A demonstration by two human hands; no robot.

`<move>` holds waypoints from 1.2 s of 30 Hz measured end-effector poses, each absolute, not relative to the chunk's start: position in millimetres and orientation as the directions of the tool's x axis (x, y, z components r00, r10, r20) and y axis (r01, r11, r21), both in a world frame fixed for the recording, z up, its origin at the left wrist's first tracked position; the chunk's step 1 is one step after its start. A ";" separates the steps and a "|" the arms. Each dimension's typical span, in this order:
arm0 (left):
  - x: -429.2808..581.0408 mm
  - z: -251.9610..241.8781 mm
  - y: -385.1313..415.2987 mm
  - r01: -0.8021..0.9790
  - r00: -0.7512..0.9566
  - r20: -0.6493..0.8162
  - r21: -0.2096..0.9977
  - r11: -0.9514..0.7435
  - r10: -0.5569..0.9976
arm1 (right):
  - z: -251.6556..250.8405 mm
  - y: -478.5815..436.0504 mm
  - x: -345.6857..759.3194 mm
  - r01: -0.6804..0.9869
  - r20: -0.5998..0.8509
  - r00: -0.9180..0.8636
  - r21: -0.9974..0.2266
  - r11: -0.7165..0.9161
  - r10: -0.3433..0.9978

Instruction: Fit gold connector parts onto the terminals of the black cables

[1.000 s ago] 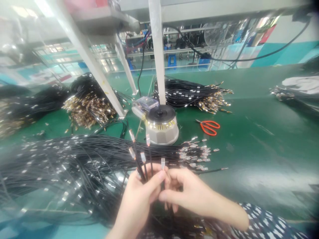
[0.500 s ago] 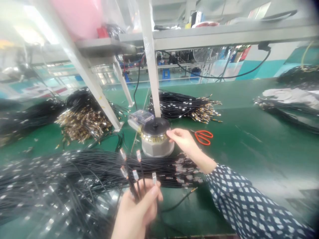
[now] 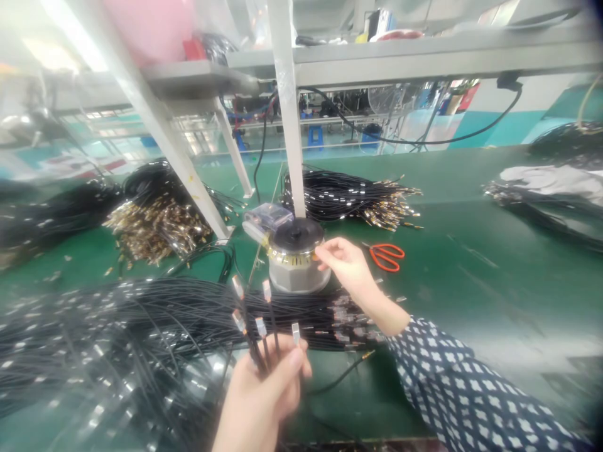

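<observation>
Several black cables (image 3: 266, 351) with silver USB plugs stand up out of my left hand (image 3: 266, 389), which is closed around them. One more plug (image 3: 296, 331) pokes up by the thumb and fingertips. My right hand (image 3: 342, 263) is pinched at the right side of a round dispenser (image 3: 299, 273) with a grey base and black top. Small yellowish pieces ring the dispenser under its top. Whatever lies between my right fingertips is too small to make out. Beneath both hands, a thick bundle of black cables (image 3: 188, 314) runs across the green table, its plug ends at the right.
Orange-handled scissors (image 3: 387, 256) lie right of the dispenser. Behind stand a gold-tipped cable bundle (image 3: 348, 198) and another cable pile (image 3: 155, 226). A white post (image 3: 288, 113) rises behind the dispenser, and a shelf (image 3: 400, 63) spans above. White cloth (image 3: 556, 179) lies far right.
The view has shifted slightly, so everything sits a little to the right and higher. Both hands keep nearly the same places, the left still holding the cables and the right at the dispenser.
</observation>
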State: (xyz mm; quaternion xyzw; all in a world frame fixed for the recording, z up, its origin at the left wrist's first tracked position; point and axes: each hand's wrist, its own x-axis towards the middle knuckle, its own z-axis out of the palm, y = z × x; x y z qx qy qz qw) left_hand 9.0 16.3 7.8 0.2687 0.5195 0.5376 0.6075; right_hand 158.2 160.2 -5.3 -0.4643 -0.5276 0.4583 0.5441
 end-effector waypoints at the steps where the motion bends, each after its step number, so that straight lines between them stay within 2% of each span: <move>1: 8.4 7.2 16.0 -0.370 -0.120 -0.338 0.888 0.274 0.933 | -5.0 160.5 156.4 -0.027 0.146 0.026 -0.989 0.146 0.989; 7: 6.8 9.0 14.6 -0.376 -0.096 -0.349 0.880 0.291 0.932 | 10.1 157.0 154.9 -0.118 0.195 0.047 -0.973 0.199 0.980; 11: 9.9 11.3 14.7 -0.386 -0.107 -0.335 0.882 0.271 0.936 | 11.1 150.8 157.2 -0.095 0.238 0.039 -0.966 0.241 0.971; 18: 9.8 9.3 13.3 -0.408 -0.101 -0.335 0.873 0.268 0.937 | -0.8 151.1 146.3 -0.091 0.204 0.075 -0.973 0.210 0.976; 26: 2.7 4.5 14.5 -0.387 -0.043 -0.350 0.869 0.307 0.936 | 16.1 149.0 144.7 -0.212 0.184 0.076 -0.957 0.196 0.980; 29: 2.2 3.8 14.1 -0.374 -0.041 -0.352 0.873 0.312 0.935 | 26.2 130.6 157.3 -0.257 0.195 -0.082 -0.952 0.168 0.977; 32: 3.4 3.9 14.0 -0.371 -0.046 -0.355 0.874 0.314 0.934 | 26.6 106.5 172.8 -0.160 0.020 -0.401 -0.986 -0.048 0.916; 34: 5.2 4.4 14.6 -0.369 -0.042 -0.356 0.874 0.316 0.934 | 23.0 93.0 180.7 -0.109 -0.050 -0.491 -0.987 -0.118 0.870; 36: 7.3 5.2 15.2 -0.359 -0.040 -0.351 0.879 0.314 0.936 | 19.8 84.1 185.1 -0.060 -0.059 -0.511 -0.993 -0.104 0.858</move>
